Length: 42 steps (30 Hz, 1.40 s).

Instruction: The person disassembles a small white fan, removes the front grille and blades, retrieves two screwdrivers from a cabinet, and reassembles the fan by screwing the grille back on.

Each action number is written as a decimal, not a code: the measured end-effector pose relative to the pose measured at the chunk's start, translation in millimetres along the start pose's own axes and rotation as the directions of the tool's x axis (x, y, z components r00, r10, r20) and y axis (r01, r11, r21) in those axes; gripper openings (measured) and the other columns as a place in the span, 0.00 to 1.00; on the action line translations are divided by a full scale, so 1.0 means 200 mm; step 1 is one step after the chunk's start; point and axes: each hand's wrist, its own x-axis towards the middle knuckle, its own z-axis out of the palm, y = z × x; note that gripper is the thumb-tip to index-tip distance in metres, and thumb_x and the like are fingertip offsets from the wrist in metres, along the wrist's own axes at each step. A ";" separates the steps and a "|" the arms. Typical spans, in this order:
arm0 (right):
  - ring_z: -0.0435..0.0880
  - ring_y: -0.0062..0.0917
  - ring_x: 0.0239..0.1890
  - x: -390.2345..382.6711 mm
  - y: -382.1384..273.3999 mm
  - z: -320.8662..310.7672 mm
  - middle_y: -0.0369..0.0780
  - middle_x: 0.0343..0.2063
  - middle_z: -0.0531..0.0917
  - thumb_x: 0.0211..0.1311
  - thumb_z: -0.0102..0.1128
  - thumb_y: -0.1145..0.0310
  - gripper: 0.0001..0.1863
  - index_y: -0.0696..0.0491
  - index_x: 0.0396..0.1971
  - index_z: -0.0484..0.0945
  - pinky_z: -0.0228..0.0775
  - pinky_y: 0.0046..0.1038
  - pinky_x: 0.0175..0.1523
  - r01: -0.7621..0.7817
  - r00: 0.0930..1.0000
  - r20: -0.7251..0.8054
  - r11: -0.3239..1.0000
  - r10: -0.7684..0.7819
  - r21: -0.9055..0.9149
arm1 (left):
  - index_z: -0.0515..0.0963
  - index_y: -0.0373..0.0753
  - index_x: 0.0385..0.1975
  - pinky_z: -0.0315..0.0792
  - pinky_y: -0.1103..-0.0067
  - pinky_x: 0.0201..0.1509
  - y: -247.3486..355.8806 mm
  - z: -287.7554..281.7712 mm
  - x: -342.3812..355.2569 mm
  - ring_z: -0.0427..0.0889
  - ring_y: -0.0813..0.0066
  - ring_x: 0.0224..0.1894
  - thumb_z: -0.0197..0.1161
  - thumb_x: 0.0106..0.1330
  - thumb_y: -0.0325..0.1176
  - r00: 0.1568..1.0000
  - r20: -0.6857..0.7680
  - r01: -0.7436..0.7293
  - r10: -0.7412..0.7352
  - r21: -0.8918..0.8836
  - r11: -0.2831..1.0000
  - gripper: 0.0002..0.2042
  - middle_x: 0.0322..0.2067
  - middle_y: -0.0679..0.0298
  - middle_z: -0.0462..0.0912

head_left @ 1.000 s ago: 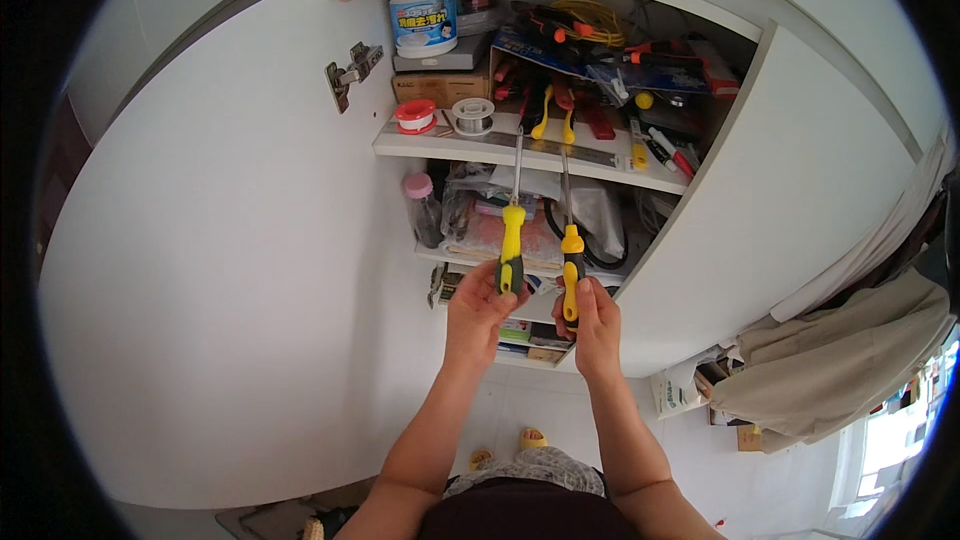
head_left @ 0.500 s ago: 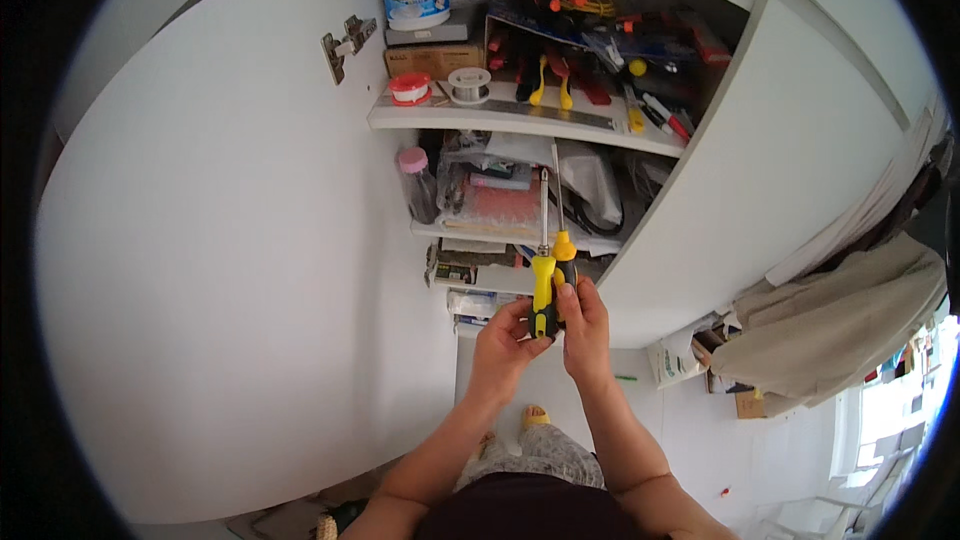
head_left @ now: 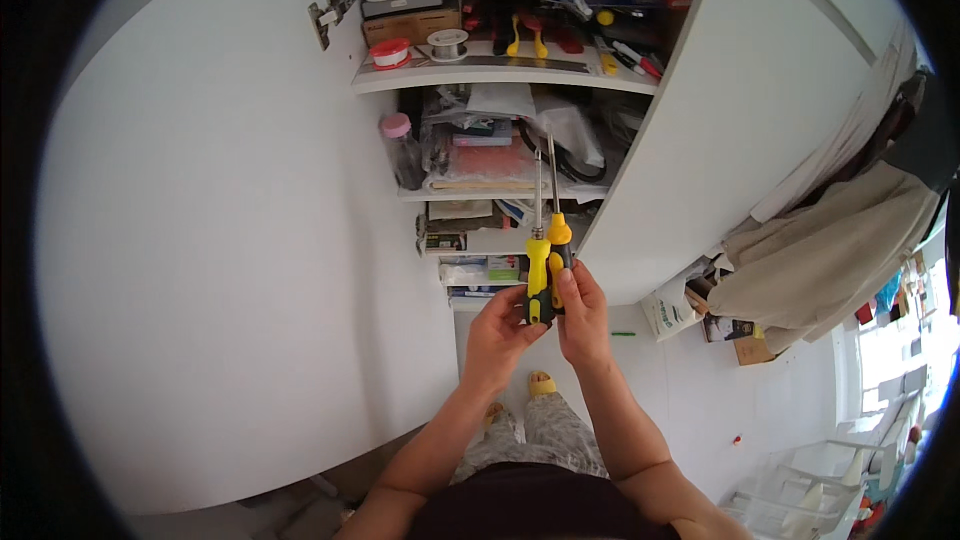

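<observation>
L hand (head_left: 497,332) wrapped on left screwdriver (head_left: 538,278), R hand (head_left: 582,318) closed on right screwdriver (head_left: 558,252); both upright, handles touching, in front of the shelf (head_left: 480,74) edge. Risk: tips snag shelf clutter, or handles slip w/ crowded grips.

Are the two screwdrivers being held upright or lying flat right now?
Upright. Both yellow-handled screwdrivers stand side by side, shafts pointing up toward the shelves, handles gripped by the left hand and right hand.

Home storage corner, white cupboard (head_left: 700,120), tool-crammed shelves (head_left: 500,75), draped clothes (head_left: 830,250)
</observation>
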 end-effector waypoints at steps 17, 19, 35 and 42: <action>0.79 0.25 0.40 -0.33 -0.24 -0.41 0.40 0.36 0.79 0.48 0.65 0.77 0.22 0.58 0.44 0.67 0.71 0.27 0.48 -0.042 0.999 0.009 0.999 0.042 0.019 | 0.68 0.31 0.39 0.71 0.78 0.32 0.41 0.14 -0.55 0.72 0.67 0.31 0.52 0.60 0.26 0.327 0.061 -0.454 0.943 0.885 0.100 0.09 0.34 0.54 0.71; 0.80 0.29 0.38 -0.39 -0.27 -0.45 0.43 0.36 0.78 0.48 0.64 0.78 0.23 0.58 0.45 0.66 0.73 0.34 0.48 -0.057 0.996 0.069 0.998 0.057 -0.005 | 0.63 0.30 0.42 0.69 0.76 0.40 0.57 0.00 -0.69 0.71 0.67 0.35 0.52 0.61 0.28 -0.202 0.190 -0.235 0.961 0.943 -0.236 0.12 0.34 0.52 0.70; 0.80 0.29 0.38 -0.88 -0.36 -0.72 0.43 0.37 0.78 0.50 0.64 0.75 0.23 0.58 0.46 0.66 0.72 0.32 0.48 -0.263 0.923 0.301 0.964 0.238 0.046 | 0.69 0.33 0.38 0.65 0.80 0.48 0.32 0.08 -0.78 0.71 0.75 0.38 0.53 0.61 0.28 0.364 -0.552 -0.866 0.750 0.096 0.491 0.08 0.37 0.60 0.74; 0.79 0.28 0.38 -0.84 -0.40 -0.77 0.42 0.37 0.78 0.48 0.67 0.71 0.25 0.58 0.46 0.66 0.72 0.31 0.47 -0.197 0.958 0.236 0.974 0.165 0.116 | 0.65 0.38 0.41 0.61 0.77 0.52 0.10 0.49 -0.42 0.68 0.72 0.44 0.55 0.58 0.31 0.568 -0.314 -0.798 0.761 0.018 0.603 0.13 0.41 0.57 0.70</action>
